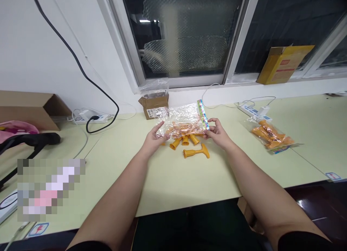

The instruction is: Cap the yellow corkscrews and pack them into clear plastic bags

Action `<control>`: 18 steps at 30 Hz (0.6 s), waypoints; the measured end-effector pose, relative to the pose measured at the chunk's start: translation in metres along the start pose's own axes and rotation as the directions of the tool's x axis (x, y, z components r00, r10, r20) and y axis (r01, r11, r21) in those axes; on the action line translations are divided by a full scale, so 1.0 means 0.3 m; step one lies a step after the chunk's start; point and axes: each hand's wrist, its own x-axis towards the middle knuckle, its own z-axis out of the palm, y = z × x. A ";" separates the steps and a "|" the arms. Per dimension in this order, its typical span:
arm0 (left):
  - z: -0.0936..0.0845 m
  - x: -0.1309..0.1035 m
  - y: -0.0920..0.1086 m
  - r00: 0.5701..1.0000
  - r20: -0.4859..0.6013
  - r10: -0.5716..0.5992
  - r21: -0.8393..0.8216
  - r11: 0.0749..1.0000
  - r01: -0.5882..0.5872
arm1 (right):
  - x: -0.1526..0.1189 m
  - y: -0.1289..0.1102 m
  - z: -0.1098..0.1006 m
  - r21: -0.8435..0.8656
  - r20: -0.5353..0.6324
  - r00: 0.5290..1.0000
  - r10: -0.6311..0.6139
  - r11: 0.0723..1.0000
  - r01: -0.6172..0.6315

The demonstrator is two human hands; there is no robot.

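A clear plastic bag (184,117) is held up over the surface (168,186) between two hands — its printed header strip (202,114) pinched in the closed grip of the right hand (217,133), its opposite end pinched by the left hand (155,139). Orange plastic pieces are seen through it; just below, a T-shaped orange handle (197,151) is left lying flat.

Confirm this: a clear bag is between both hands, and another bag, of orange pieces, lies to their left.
Wrong side: in the head view, the other bag lies to the right. The clear bag is between the left hand and right hand, as stated.
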 end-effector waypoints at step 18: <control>-0.032 -0.003 -0.008 0.978 0.161 -0.136 0.009 0.991 0.136 | 0.008 -0.005 -0.010 -0.025 -0.101 0.993 0.053 0.998 -0.055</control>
